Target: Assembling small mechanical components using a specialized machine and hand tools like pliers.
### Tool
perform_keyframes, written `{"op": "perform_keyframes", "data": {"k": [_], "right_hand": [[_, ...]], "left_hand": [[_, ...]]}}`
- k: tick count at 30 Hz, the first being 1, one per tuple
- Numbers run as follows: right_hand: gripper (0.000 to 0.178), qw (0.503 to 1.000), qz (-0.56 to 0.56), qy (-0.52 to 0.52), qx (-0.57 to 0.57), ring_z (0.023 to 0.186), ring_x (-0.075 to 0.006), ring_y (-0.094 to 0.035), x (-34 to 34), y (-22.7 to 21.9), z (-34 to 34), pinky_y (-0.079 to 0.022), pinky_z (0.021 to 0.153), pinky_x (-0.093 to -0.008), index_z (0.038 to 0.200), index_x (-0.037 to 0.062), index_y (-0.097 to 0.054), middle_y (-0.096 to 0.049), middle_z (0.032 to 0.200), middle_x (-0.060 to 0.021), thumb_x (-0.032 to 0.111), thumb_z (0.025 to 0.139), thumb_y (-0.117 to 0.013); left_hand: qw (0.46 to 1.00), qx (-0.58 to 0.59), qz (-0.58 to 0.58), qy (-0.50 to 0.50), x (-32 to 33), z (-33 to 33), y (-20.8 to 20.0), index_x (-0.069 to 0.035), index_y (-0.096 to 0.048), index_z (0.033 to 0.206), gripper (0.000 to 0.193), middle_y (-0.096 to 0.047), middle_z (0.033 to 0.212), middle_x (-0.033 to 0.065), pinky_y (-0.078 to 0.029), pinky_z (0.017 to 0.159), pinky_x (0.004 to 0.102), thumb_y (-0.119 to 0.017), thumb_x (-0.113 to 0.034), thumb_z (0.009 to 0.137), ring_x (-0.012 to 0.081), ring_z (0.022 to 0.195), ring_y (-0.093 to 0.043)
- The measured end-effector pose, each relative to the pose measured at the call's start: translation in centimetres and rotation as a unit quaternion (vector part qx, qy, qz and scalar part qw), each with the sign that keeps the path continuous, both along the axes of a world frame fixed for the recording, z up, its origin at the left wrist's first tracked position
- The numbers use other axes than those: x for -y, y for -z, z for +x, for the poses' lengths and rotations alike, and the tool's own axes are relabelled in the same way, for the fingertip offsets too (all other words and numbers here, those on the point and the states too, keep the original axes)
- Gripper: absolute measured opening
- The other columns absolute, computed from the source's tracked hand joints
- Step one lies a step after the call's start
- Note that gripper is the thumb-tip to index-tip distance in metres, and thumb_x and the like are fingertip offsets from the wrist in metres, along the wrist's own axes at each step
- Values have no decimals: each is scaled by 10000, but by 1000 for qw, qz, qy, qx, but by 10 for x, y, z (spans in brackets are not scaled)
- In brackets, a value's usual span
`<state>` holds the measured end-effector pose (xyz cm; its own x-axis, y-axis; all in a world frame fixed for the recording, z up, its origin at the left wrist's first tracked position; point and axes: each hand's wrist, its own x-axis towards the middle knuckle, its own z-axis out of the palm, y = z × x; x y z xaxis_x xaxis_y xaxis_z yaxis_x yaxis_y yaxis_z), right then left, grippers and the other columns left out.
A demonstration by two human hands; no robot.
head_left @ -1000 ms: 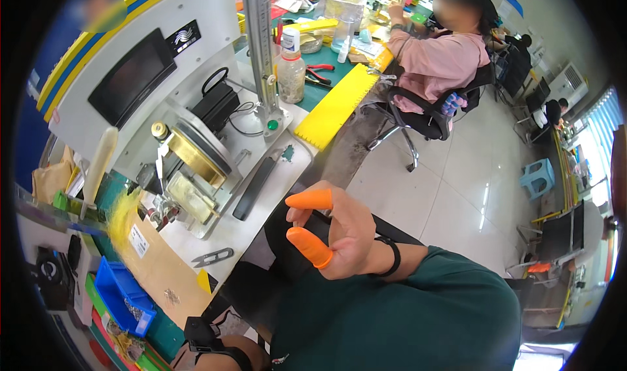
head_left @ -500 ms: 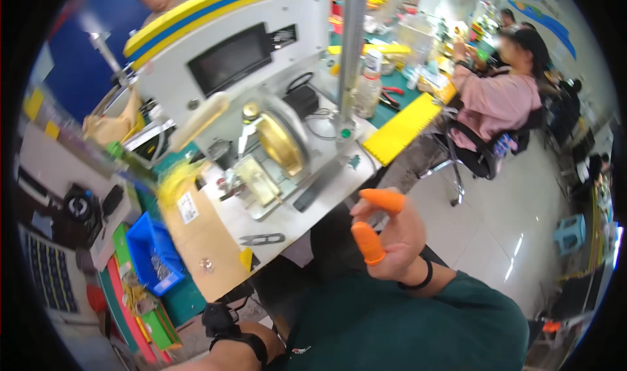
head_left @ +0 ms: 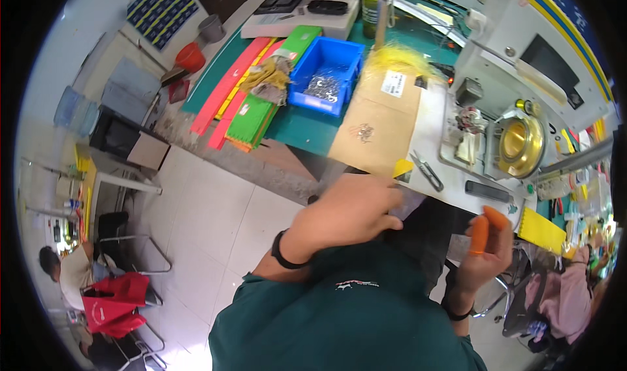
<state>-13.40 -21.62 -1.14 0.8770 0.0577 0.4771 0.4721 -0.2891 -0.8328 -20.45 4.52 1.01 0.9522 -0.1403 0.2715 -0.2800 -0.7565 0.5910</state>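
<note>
In front of my dark green shirt, my left hand (head_left: 349,208) hovers near the bench's front edge, slightly blurred. Its thumb stands apart from its fingers, and nothing shows in it. Farther right, my right hand (head_left: 491,250) wears orange finger cots (head_left: 480,235) on thumb and index finger. Those two digits are bent close together; anything between them is too small to make out. Beyond the hands lies a brown paper sheet (head_left: 375,113) bearing a small heap of metal pieces (head_left: 364,133). Thread snips (head_left: 429,174) and a dark flat bar (head_left: 488,191) rest beside it.
A machine with a brass-coloured wheel (head_left: 516,145) stands at the right. A blue bin (head_left: 316,105) holds small metal parts. Left of it are green strips (head_left: 251,119), red strips (head_left: 228,93) and a crumpled cloth (head_left: 269,78). Yellow fibres (head_left: 398,61) lie behind the paper.
My view has swung left, so the bench appears farther right. My left hand has come up into view above my lap. My right thumb and index finger have drawn closer together.
</note>
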Motion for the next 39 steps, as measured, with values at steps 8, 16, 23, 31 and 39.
{"op": "perform_keyframes", "data": {"k": [8, 16, 23, 31, 39], "right_hand": [[193, 915, -199, -346, 59, 708, -260, -684, -106, 15, -14, -542, 626, -337, 989, 14, -713, -660, 834, -103, 46, 840, -832], [197, 844, -203, -475, 140, 824, -303, -704, -193, 45, -40, -569, 685, -392, 998, 45, -726, -712, 936, -102, 113, 837, -817], [188, 825, -190, -506, 166, 888, -345, -712, -260, 66, -52, -580, 734, -422, 1013, 29, -709, -726, 1011, -127, 83, 846, -777], [258, 818, -218, -482, 225, 1094, -379, -678, -317, 87, -58, -558, 936, -446, 1119, -19, -679, -701, 1201, -178, 55, 881, -745], [375, 802, -213, -504, 240, 1227, -411, -628, -368, 107, -92, -522, 1049, -468, 1256, -50, -622, -646, 1330, -225, 40, 901, -708]], "left_hand": [[821, -168, 151, -524, -161, -82, 108, -77, -787, 994, 256, -754, 1074, 190, -545, 764, 516, -721, -315, 928, 410, 954, -709], [852, -5, 172, -494, -238, -104, 160, -24, -739, 1041, 187, -740, 1054, 176, -553, 801, 554, -709, -154, 909, 422, 985, -701], [830, 146, 188, -505, -256, -93, 192, -10, -689, 962, 177, -695, 984, 215, -526, 800, 544, -647, -28, 790, 447, 969, -653], [820, 150, 85, -545, -236, -126, 159, -30, -695, 943, 181, -664, 989, 167, -502, 868, 500, -628, 12, 781, 413, 1052, -602], [761, 153, -20, -630, -216, -219, 157, -12, -606, 720, 115, -572, 813, 123, -442, 753, 426, -696, -41, 785, 328, 852, -531]]}}
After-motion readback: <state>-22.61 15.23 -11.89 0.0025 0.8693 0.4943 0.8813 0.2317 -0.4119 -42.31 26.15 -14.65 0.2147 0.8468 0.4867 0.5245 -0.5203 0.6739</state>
